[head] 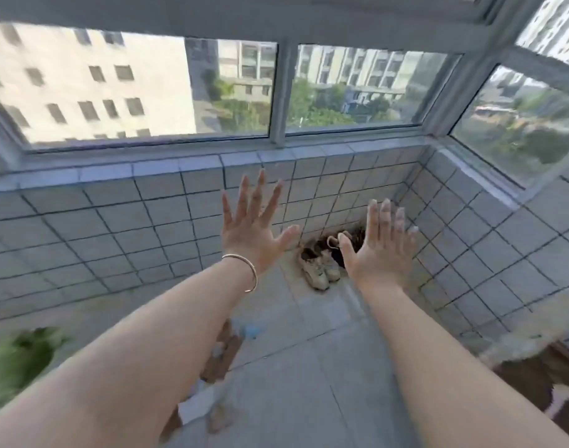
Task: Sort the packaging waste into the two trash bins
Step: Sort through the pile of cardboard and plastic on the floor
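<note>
Two bare arms stretch forward, both palms facing away from the camera, nothing held in either. Left hand has all five fingers spread straight and released; one thin metal bangle sits on its wrist. Right hand is also flat and released, fingers together and upright, somewhat motion-blurred. Packaging waste lies on the tiled floor under the left forearm: brown cardboard-like pieces, one pale blue scrap, one white piece nearer the camera, all blurred, exact count cannot be told. One green blurred object at the left edge, cannot tell what it is. One dark brown object with a white patch at the lower right edge, also unclear. No bin can be made out for certain. One pair of beige shoes rests in the far corner, two shoes side by side, with darker footwear behind them, count unclear. Tiled low wall runs around the corner; three window panes show above it, with buildings and trees outside.
</note>
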Demonstrator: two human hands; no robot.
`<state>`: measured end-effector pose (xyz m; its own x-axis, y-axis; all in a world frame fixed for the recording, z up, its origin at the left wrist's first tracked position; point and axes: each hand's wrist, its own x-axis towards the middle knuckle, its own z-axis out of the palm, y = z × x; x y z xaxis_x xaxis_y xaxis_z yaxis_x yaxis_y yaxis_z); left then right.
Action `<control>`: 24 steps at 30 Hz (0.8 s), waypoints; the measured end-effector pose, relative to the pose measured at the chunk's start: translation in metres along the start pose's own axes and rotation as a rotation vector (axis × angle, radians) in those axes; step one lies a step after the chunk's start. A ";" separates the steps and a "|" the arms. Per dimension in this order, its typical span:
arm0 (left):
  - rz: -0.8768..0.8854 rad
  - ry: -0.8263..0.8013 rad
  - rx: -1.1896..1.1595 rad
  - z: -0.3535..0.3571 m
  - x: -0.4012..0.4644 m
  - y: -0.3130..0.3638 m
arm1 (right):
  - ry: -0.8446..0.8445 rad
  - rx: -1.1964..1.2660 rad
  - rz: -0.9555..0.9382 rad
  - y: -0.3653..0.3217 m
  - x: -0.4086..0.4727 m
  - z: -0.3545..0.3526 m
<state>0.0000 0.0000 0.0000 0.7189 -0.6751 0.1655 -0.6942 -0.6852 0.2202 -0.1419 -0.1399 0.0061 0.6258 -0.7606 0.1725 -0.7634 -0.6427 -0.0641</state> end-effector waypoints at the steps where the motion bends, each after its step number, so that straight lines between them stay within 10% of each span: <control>1: -0.041 0.002 0.048 0.001 -0.006 -0.027 | -0.030 -0.006 -0.037 -0.024 -0.003 0.012; 12: -0.352 -0.104 0.218 0.038 -0.092 -0.289 | -0.349 0.072 -0.313 -0.248 -0.057 0.140; 24: -0.675 -0.189 0.219 0.048 -0.166 -0.386 | -0.512 0.008 -0.579 -0.350 -0.079 0.189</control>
<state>0.1471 0.3630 -0.1582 0.9879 -0.1089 -0.1108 -0.1079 -0.9941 0.0149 0.1060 0.1272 -0.1705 0.9223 -0.2493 -0.2952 -0.2919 -0.9501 -0.1096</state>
